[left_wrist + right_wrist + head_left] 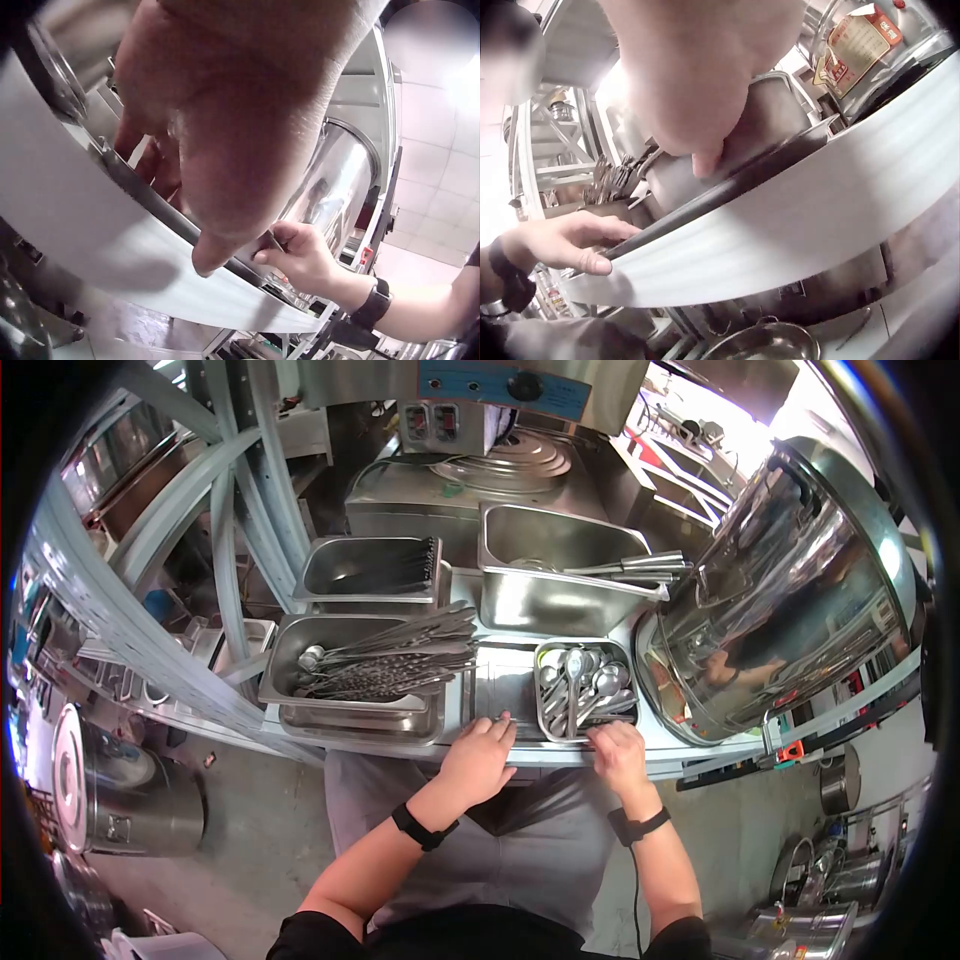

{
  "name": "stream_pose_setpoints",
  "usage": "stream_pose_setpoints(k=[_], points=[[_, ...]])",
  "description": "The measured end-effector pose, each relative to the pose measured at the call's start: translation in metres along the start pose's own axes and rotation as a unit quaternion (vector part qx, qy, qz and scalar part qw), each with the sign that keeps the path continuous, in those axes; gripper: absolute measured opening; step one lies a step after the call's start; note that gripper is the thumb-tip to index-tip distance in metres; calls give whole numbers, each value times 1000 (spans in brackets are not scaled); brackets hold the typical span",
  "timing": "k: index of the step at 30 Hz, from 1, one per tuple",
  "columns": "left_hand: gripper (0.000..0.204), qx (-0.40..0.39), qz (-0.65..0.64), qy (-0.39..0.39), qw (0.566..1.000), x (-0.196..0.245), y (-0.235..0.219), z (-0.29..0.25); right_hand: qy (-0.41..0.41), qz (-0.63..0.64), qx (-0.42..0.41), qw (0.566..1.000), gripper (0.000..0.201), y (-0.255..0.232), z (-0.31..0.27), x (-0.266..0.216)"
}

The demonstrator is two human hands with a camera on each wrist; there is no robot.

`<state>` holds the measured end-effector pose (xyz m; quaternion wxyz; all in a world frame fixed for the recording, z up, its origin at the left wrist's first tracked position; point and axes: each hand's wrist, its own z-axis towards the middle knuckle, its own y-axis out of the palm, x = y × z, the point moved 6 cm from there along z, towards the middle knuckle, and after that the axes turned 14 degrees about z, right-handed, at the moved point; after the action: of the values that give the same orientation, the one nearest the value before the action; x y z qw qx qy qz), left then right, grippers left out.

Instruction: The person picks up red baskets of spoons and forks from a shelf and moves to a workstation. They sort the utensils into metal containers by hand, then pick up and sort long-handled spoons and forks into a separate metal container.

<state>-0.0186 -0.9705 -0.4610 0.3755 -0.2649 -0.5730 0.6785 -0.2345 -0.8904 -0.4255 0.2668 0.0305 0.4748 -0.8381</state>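
A small steel pan [541, 695] full of metal spoons [607, 680] stands near the shelf's front edge. My right hand [620, 756] grips its front right corner, fingers over the rim; in the left wrist view the same hand [304, 259] pinches the metal edge, thumb in front. My left hand [478, 760] rests on the front edge of the shelf [505, 670], left of the spoon pan, with relaxed fingers and nothing in them. From the right wrist, that left hand [566, 238] shows its fingers over the edge and its thumb in front.
Long-handled perforated utensils [400, 655] fill a steel pan [285, 650] on the left. Behind stand a pan [330, 575] with dark-handled utensils and a deeper pan [560, 605] with ladle-like handles. A tall steel drum [760, 620] stands close on the right, a metal post [150, 645] left.
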Motion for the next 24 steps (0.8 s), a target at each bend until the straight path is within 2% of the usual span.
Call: stream_pose_setpoints(k=[4, 6, 12, 17, 24], points=[[66, 1, -12, -4, 1000, -2, 2, 0, -31, -9, 18, 999, 28, -26, 13, -30], [66, 5, -10, -1, 1000, -2, 0, 0, -25, 23, 75, 997, 29, -47, 23, -48], [68, -3, -21, -3, 1000, -3, 2, 1, -31, -9, 117, 993, 24, -103, 91, -88], [68, -27, -25, -7, 999, -2, 5, 2, -40, -42, 134, 989, 19, -108, 168, -70], [69, -31, -21, -3, 999, -2, 10, 3, -78, -22, 147, 986, 14, -65, 240, -12]])
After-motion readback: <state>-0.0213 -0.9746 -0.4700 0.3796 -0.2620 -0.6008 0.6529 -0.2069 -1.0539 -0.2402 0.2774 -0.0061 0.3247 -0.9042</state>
